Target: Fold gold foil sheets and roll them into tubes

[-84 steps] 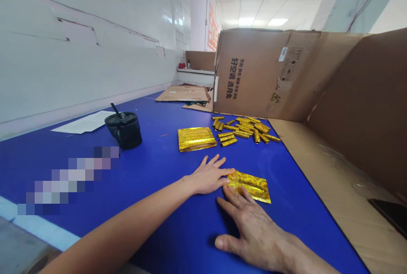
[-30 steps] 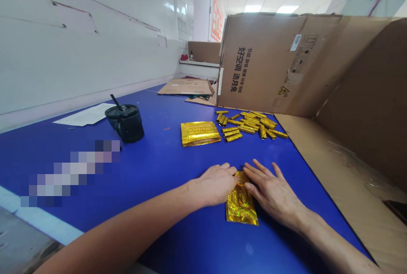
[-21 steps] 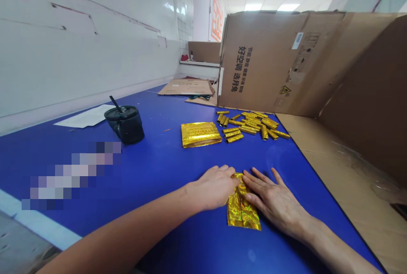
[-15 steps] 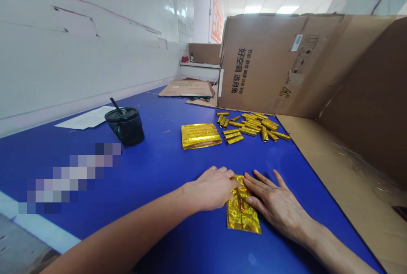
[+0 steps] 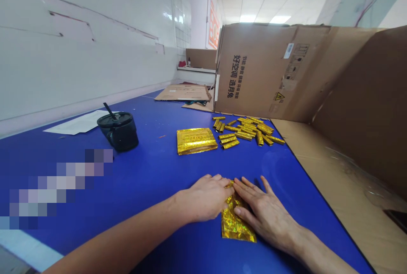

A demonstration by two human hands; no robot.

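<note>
A shiny gold foil packet with a lengthwise crease lies on the blue table near the front. My left hand rests on its upper left part, fingers curled in and their tips partly hidden. From the right, my right hand lies on the packet's upper right side with its fingers spread. Beyond my hands, a flat gold packet lies by itself. Several small folded gold pieces are heaped to the right of it, near the cardboard.
A dark lidded mug stands at the left beside white paper. A large cardboard box walls off the back right. Flat cardboard lies at the back. Part of the left side is pixelated.
The camera view has shifted slightly, so the scene sits lower and further left. My right hand has moved a little closer to my left hand over the packet.
</note>
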